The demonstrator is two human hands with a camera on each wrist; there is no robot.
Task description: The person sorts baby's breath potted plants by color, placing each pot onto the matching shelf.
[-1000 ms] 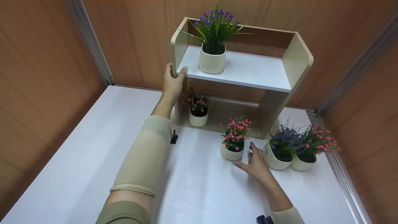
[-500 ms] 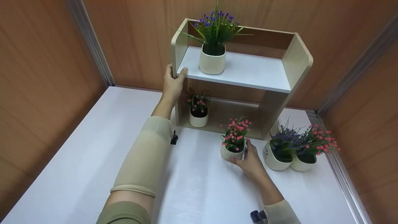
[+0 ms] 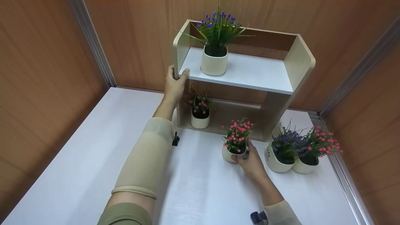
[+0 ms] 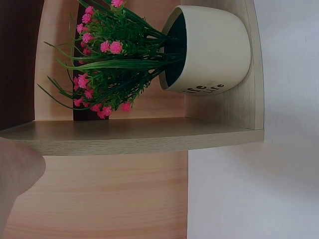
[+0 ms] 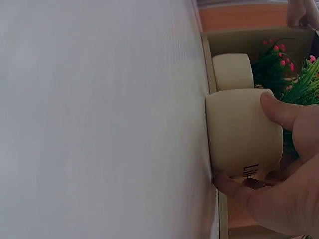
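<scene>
My right hand (image 3: 248, 159) grips a small cream pot of pink flowers (image 3: 235, 142) standing on the white table (image 3: 93, 156), in front of the wooden shelf unit (image 3: 297, 59). In the right wrist view its thumb and fingers (image 5: 279, 112) wrap the pot (image 5: 239, 134). My left hand (image 3: 175, 82) grips the shelf unit's left side panel at the level of the upper board. A pot of purple flowers (image 3: 215, 42) stands on the upper shelf. Another pink-flower pot (image 3: 200, 111) sits in the lower compartment, also visible in the left wrist view (image 4: 199, 50).
Two more pots, a purple-flower pot (image 3: 281, 151) and a pink-flower pot (image 3: 312, 151), stand close together on the table to the right of the shelf unit. Wood-panelled walls (image 3: 40, 78) enclose the table on three sides.
My right hand moved from beside the pot onto it and closed its fingers round it. The left hand stayed on the shelf unit's side panel.
</scene>
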